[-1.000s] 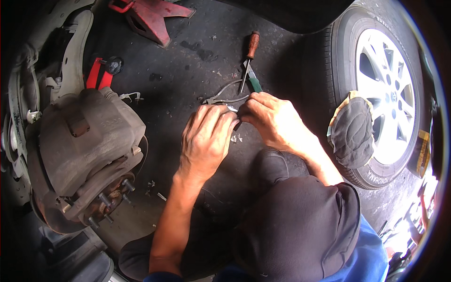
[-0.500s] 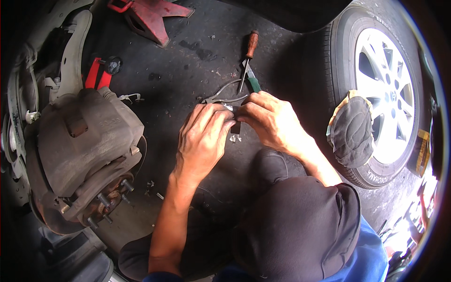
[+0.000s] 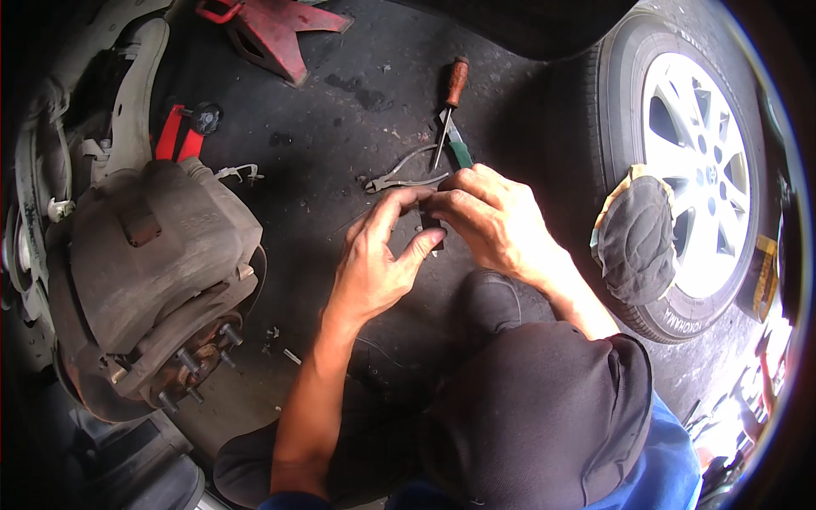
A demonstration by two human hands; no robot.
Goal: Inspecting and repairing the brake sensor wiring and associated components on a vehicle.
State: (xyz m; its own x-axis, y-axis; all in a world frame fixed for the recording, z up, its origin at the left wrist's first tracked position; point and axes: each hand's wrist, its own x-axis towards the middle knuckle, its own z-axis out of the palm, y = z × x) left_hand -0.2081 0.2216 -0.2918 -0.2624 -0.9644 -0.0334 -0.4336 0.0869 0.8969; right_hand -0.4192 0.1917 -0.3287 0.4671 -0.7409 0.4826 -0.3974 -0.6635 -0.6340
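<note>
Both my hands meet over the floor, around a small dark flat piece (image 3: 432, 228) whose exact kind I cannot make out. My right hand (image 3: 491, 219) has its fingers curled and pinched at the piece's upper end. My left hand (image 3: 378, 259) reaches its fingers to that same end, with the thumb bent against the side of the piece. Just beyond the hands lie cutting pliers (image 3: 393, 181) with their handles spread. A screwdriver (image 3: 456, 83) with an orange-brown handle lies there too, its shaft crossing a green-handled blade tool (image 3: 460, 153).
At left stands a brake caliper (image 3: 161, 246) over a rusty hub with wheel studs (image 3: 187, 364). A red jack stand (image 3: 272, 38) and a red tool (image 3: 168, 136) sit farther off. The right side has a wheel (image 3: 616, 110) with a dark cloth pad (image 3: 637, 242) against it.
My left thumb has swung down and away from its fingertips, showing more of the dark piece. The left fingers have shifted slightly right; my right hand stays nearly in place.
</note>
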